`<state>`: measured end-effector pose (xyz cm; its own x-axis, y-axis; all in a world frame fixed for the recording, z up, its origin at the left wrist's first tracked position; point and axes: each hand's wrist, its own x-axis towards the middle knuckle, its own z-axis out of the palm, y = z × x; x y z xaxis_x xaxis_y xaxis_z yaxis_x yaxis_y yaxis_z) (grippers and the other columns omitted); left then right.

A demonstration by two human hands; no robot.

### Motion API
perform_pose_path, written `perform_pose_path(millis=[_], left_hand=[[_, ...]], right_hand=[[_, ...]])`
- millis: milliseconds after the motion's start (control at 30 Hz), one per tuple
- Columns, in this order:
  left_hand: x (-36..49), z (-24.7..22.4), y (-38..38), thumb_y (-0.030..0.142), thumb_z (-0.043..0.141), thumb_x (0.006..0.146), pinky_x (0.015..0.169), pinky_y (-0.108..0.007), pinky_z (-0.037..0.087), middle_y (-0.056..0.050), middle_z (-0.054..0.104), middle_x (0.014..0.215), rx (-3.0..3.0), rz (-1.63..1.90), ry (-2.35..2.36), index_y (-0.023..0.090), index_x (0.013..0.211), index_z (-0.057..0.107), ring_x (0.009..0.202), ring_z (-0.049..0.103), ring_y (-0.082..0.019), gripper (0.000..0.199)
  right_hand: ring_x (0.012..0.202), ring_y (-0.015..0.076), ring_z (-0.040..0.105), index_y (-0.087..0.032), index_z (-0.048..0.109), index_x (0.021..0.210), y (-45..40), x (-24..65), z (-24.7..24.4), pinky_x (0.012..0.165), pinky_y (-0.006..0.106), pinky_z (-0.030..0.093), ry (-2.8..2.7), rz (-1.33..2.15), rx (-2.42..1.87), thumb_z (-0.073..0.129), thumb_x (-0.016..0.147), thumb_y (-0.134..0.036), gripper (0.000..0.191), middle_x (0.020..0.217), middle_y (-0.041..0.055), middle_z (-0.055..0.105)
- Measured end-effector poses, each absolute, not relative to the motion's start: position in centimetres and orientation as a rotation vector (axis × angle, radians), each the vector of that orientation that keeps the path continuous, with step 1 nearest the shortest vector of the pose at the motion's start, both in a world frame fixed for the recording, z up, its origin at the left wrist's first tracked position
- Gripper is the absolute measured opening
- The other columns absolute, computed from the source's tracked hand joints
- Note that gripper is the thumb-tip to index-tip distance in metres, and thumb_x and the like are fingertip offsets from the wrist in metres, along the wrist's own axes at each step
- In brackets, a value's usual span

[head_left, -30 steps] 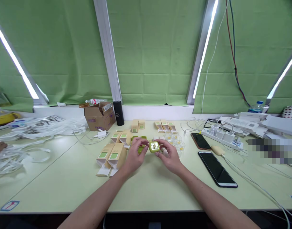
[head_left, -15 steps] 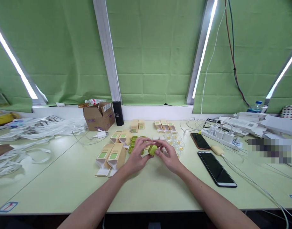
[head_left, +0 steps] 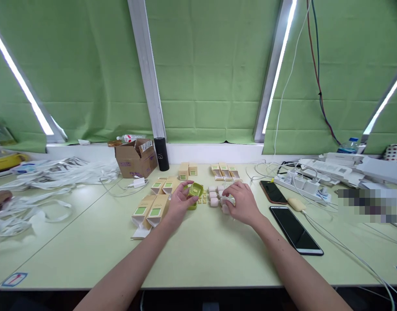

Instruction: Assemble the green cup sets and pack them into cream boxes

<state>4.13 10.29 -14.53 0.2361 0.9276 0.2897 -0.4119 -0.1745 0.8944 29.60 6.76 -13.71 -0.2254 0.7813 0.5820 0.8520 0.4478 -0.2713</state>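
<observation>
My left hand (head_left: 180,199) grips a small green square case (head_left: 196,189) between thumb and fingers, its hollow side facing up. Below it, part of another green piece (head_left: 192,207) shows on the table. My right hand (head_left: 241,202) is closed in a pinch over the clear plastic cups, which it mostly covers. Something whitish shows between its thumb and forefinger, too small to make out. Between the hands lie small yellow pieces (head_left: 202,199) and several pale pink rounded blocks (head_left: 213,201).
Open cream boxes (head_left: 158,208) with green labels stand left of my left hand, and more small boxes (head_left: 225,171) at the back. A brown carton (head_left: 136,159) and black cylinder (head_left: 161,154) are behind. Phones (head_left: 296,230), a power strip (head_left: 299,188) and cables lie at right.
Both hands were together on the green case. Now my left hand has drawn it left, hollow side up, and my right hand has moved right to the clear cups.
</observation>
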Motion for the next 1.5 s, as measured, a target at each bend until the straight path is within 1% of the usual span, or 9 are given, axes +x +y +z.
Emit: perform_pose_path(millis=[133, 300, 567, 667, 767, 867, 967, 1167, 1500], left_hand=[[4.0, -14.5, 10.1, 0.032, 0.097, 0.069, 0.077, -0.029, 0.055, -0.004, 0.078, 0.103, 1.135, 1.314, 0.571, 0.023, 0.122, 0.057, 0.083, 0.073, -0.016, 0.067], [4.0, -14.9, 10.6, 0.037, 0.098, 0.069, 0.083, -0.03, 0.054, -0.006, 0.079, 0.109, 1.097, 1.344, 0.547, 0.022, 0.122, 0.062, 0.087, 0.072, -0.015, 0.066], [3.8, -15.0, 10.6, 0.036, 0.096, 0.072, 0.083, -0.03, 0.054, -0.006, 0.078, 0.108, 1.104, 1.332, 0.552, 0.022, 0.124, 0.063, 0.083, 0.071, -0.015, 0.062], [3.8, -15.0, 10.6, 0.035, 0.095, 0.073, 0.084, -0.03, 0.053, -0.006, 0.078, 0.108, 1.107, 1.333, 0.543, 0.022, 0.124, 0.063, 0.085, 0.072, -0.015, 0.062], [3.8, -15.1, 10.7, 0.035, 0.094, 0.074, 0.086, -0.031, 0.053, -0.008, 0.078, 0.111, 1.118, 1.333, 0.537, 0.022, 0.125, 0.063, 0.094, 0.073, -0.018, 0.061], [3.9, -15.3, 10.8, 0.034, 0.096, 0.072, 0.088, -0.032, 0.054, -0.007, 0.078, 0.111, 1.11, 1.34, 0.546, 0.022, 0.124, 0.065, 0.096, 0.073, -0.019, 0.062], [4.0, -15.4, 10.9, 0.035, 0.096, 0.071, 0.087, -0.032, 0.055, -0.007, 0.078, 0.11, 1.117, 1.337, 0.548, 0.021, 0.125, 0.067, 0.095, 0.073, -0.019, 0.062], [4.1, -15.4, 10.9, 0.043, 0.096, 0.07, 0.086, -0.03, 0.056, -0.009, 0.078, 0.116, 1.153, 1.33, 0.6, 0.02, 0.124, 0.07, 0.095, 0.072, -0.018, 0.064], [4.2, -15.9, 11.2, 0.054, 0.09, 0.075, 0.082, -0.03, 0.056, -0.013, 0.077, 0.119, 1.354, 1.263, 0.657, 0.019, 0.127, 0.074, 0.096, 0.07, -0.021, 0.065]], right_hand=[[0.108, 0.0285, 0.056, -0.023, 0.072, 0.1, 6.3, 29.6, -13.5, 0.094, 0.041, 0.034, -2.221, -0.174, -1.492, 0.077, 0.08, -0.025, 0.021, 0.102, 0.0067, 0.074], [0.108, 0.0306, 0.055, -0.02, 0.071, 0.102, 6.4, 29.4, -14.0, 0.095, 0.042, 0.033, -2.36, -0.291, -1.562, 0.077, 0.075, -0.025, 0.028, 0.105, 0.0109, 0.071], [0.105, 0.0311, 0.055, -0.019, 0.07, 0.095, 6.5, 29.3, -14.4, 0.091, 0.042, 0.036, -2.374, -0.299, -1.545, 0.074, 0.073, -0.016, 0.023, 0.1, 0.0119, 0.07], [0.105, 0.0299, 0.056, -0.021, 0.069, 0.097, 6.7, 29.4, -14.2, 0.091, 0.042, 0.037, -2.238, -0.103, -1.46, 0.074, 0.074, -0.016, 0.024, 0.102, 0.0089, 0.07], [0.104, 0.0279, 0.058, -0.022, 0.068, 0.097, 6.9, 29.2, -14.1, 0.091, 0.042, 0.04, -1.968, 0.337, -1.21, 0.072, 0.084, -0.03, 0.016, 0.106, 0.0072, 0.07], [0.094, 0.0248, 0.062, -0.023, 0.069, 0.104, 7.1, 28.3, -14.7, 0.085, 0.039, 0.045, -1.593, 0.924, -0.882, 0.071, 0.087, -0.05, 0.032, 0.104, 0.0064, 0.071], [0.088, 0.0215, 0.063, -0.024, 0.07, 0.105, 7.1, 27.0, -15.3, 0.08, 0.035, 0.047, -1.272, 1.275, -0.666, 0.082, 0.079, -0.055, 0.042, 0.101, 0.0053, 0.072], [0.092, 0.0247, 0.067, -0.024, 0.066, 0.105, 6.2, 25.5, -15.0, 0.073, 0.035, 0.049, -1.144, 1.451, -0.546, 0.09, 0.073, -0.051, 0.048, 0.104, 0.0093, 0.075], [0.086, 0.0198, 0.063, -0.026, 0.067, 0.104, 5.8, 25.1, -14.7, 0.076, 0.034, 0.056, -1.215, 1.298, -0.614, 0.092, 0.069, -0.05, 0.05, 0.097, 0.0041, 0.069]])
